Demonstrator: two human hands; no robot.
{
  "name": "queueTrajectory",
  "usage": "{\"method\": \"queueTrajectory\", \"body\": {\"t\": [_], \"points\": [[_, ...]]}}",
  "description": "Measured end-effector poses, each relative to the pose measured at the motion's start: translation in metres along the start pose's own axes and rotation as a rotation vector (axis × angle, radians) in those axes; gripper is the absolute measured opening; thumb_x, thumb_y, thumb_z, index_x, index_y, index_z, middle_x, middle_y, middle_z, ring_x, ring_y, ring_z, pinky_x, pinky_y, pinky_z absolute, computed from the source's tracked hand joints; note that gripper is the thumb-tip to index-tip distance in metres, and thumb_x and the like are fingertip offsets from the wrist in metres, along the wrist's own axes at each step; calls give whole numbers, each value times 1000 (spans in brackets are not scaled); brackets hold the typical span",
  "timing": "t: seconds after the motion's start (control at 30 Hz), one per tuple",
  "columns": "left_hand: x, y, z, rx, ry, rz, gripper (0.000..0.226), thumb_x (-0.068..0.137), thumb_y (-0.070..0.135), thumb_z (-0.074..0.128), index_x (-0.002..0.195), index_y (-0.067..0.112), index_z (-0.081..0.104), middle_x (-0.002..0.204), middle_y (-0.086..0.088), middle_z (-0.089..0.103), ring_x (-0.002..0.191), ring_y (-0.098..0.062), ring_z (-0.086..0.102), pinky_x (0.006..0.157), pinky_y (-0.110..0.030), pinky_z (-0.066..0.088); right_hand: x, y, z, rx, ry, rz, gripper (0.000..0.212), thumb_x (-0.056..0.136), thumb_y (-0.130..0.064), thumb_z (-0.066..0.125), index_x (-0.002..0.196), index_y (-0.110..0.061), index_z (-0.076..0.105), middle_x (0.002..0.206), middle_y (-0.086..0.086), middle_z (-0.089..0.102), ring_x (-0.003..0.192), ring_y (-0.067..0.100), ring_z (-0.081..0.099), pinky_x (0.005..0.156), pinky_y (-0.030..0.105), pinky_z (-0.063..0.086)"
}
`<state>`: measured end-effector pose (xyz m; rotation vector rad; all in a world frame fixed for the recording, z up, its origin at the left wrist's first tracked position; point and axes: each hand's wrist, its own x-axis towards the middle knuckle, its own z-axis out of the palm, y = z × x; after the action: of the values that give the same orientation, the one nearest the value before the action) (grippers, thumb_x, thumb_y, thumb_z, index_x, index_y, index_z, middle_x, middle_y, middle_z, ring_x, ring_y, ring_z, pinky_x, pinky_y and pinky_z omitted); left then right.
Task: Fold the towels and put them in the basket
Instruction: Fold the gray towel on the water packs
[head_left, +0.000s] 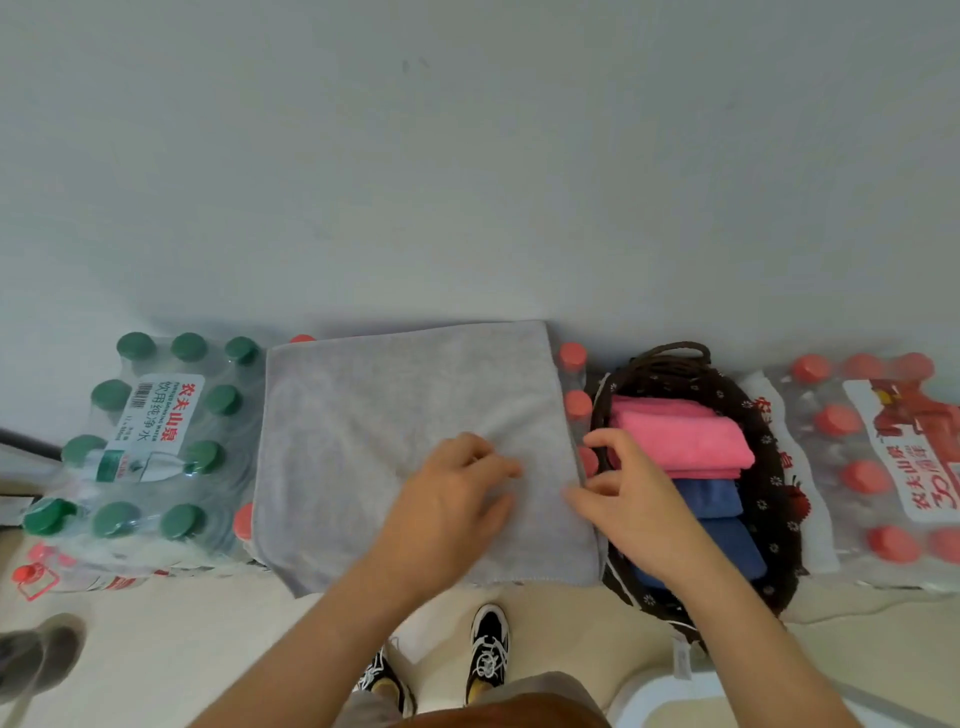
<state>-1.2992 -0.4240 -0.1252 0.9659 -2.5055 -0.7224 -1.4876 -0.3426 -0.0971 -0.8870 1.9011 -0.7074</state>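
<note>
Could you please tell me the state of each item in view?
Grey towel: spread flat, unfolded.
Pink towel: folded, in basket.
Blue towels: folded, in basket.
Basket: partly filled.
Left hand: on grey towel, grip unclear.
Right hand: at grey towel's right edge, grip unclear.

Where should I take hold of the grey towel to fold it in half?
The grey towel lies spread flat, so take its right edge, pinching the near and far corners from the basket side. Those free corners should lift cleanly and carry leftward over the middle, near where the left hand rests.
</note>
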Motion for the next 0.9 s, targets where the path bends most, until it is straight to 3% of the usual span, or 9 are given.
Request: {"method": "queueTrajectory", "body": {"t": [0.1, 0.2, 0.37, 0.5, 0.67, 0.8, 0.9], "points": [[5, 23, 24, 3, -134, 93, 30, 89, 26, 53, 118, 29, 60, 98, 2, 56, 84, -19, 59, 66, -30, 50, -13, 13, 5, -224, 94, -33, 37, 78, -25, 74, 105, -35, 50, 69, -5, 67, 68, 5, 62, 67, 38, 55], [19, 26, 34, 166, -215, 196, 42, 87, 20, 57, 127, 34, 52, 89, -2, 56, 76, -26, 60, 56, -34, 48, -21, 23, 12, -280, 183, -48, 21, 80, -26, 71, 94, -31, 56, 69, -10, 63, 70, 7, 60, 67, 40, 52], [51, 35, 27, 429, -350, 259, 31, 95, 21, 46, 125, 26, 49, 98, -4, 58, 85, -33, 62, 61, -36, 35, -26, 35, 20, -273, 272, -161, 2, 86, -26, 65, 88, -24, 65, 77, -9, 68, 75, 14, 63, 68, 42, 51], [60, 33, 22, 456, -384, 299, 23, 96, 24, 46, 118, 27, 52, 99, -1, 60, 86, -30, 64, 63, -35, 40, -24, 42, 19, -302, 274, -219, 4, 90, -22, 59, 86, -24, 60, 76, -8, 64, 74, 15, 60, 66, 42, 48], [65, 35, 25, 498, -380, 324, 22, 100, 29, 39, 120, 27, 49, 98, -1, 59, 85, -28, 63, 57, -34, 35, -19, 52, 19, -228, 282, -231, 12, 89, -10, 57, 87, -22, 53, 69, -9, 55, 66, 12, 53, 60, 37, 43], [67, 31, 32, 487, -389, 333, 27, 100, 30, 39, 125, 33, 45, 103, 0, 61, 83, -28, 65, 60, -35, 43, -20, 58, 22, -97, 274, -197, 16, 90, -11, 57, 101, -22, 58, 69, -11, 51, 65, 6, 50, 60, 25, 37], [69, 31, 33, 495, -390, 381, 25, 100, 27, 40, 122, 34, 50, 106, 1, 61, 84, -28, 64, 61, -32, 36, -19, 60, 25, -34, 291, -157, 20, 91, -12, 58, 110, -18, 61, 79, -6, 59, 74, 8, 55, 67, 28, 44]]}}
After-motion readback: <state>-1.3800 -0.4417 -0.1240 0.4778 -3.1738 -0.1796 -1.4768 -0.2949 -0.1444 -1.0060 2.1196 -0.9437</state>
